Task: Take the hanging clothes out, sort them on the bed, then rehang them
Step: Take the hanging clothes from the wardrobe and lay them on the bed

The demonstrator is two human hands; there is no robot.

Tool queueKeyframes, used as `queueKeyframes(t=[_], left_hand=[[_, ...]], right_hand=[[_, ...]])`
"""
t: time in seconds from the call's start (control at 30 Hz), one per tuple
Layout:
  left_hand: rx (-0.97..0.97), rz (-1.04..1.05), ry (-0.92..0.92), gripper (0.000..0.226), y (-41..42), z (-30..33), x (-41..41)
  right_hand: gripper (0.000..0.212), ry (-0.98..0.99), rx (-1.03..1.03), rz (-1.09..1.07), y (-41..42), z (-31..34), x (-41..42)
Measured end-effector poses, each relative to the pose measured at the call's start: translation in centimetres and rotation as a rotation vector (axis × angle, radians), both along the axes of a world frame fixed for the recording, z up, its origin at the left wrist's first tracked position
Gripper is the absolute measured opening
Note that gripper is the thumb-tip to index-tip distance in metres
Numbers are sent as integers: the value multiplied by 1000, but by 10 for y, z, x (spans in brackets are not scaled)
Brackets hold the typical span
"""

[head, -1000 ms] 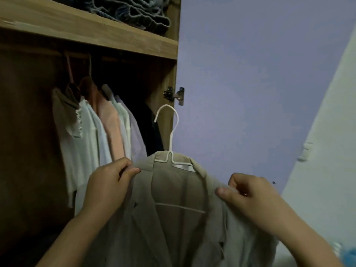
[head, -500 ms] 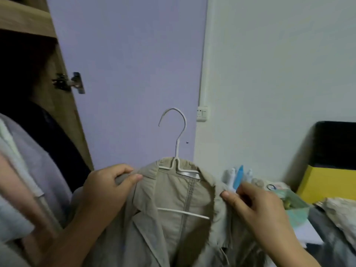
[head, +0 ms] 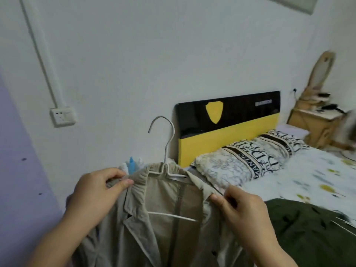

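Hands hold one garment between them. Left hand [head: 96,191] pinches the left shoulder of a beige jacket [head: 161,218], thumb on top of the cloth, the other fingers curled behind it. Right hand [head: 244,211] pinches the right shoulder at the collar edge, thumb and forefinger closed on the fabric. Between the two grips the jacket hangs on a white wire hanger [head: 166,151], whose hook stands free above the collar; its lower bar shows inside the open front. Jacket hem and both forearms are cut off by the lower frame edge.

Beyond the right grip lies the bed [head: 308,176] with a patterned pillow [head: 250,160] and a black and yellow headboard [head: 231,128]. A dark green garment [head: 308,232] lies on the bed just beside the right hand; its far edge is blurred. Behind the left grip, some small bottles [head: 132,166] are mostly hidden by the jacket. A wall socket [head: 62,116] sits above the left grip. Furniture at the far right is blurred and hard to make out.
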State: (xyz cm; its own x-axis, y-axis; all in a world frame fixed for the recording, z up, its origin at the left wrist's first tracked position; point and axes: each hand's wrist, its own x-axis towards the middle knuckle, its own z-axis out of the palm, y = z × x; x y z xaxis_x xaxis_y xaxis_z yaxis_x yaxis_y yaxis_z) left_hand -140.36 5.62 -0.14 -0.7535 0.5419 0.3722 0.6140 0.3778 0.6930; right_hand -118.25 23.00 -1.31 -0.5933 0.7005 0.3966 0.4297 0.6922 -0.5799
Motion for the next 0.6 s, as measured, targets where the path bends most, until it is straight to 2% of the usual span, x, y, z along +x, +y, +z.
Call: queueKeyframes(t=[0.07,0.17,0.33,0.43,0.53,0.6], left_hand=[[-13,-62,-12,17,41,-1,19],[13,-166,-19,35,92,-3,50],[-1,-340,-6,43,178,-2,115],[-1,-440,15,33,220,-4,151],[-14,-520,-26,11,258,-9,181],[-40,-576,-35,18,283,-13,198]], right_hand=[[42,0,-1,-90,21,-2,32],[39,8,-6,-185,48,-4,75],[38,42,-17,-346,91,-12,153],[39,48,-25,-446,111,-17,193],[40,43,-47,-533,125,-22,228],[40,25,-50,-595,134,-24,248]])
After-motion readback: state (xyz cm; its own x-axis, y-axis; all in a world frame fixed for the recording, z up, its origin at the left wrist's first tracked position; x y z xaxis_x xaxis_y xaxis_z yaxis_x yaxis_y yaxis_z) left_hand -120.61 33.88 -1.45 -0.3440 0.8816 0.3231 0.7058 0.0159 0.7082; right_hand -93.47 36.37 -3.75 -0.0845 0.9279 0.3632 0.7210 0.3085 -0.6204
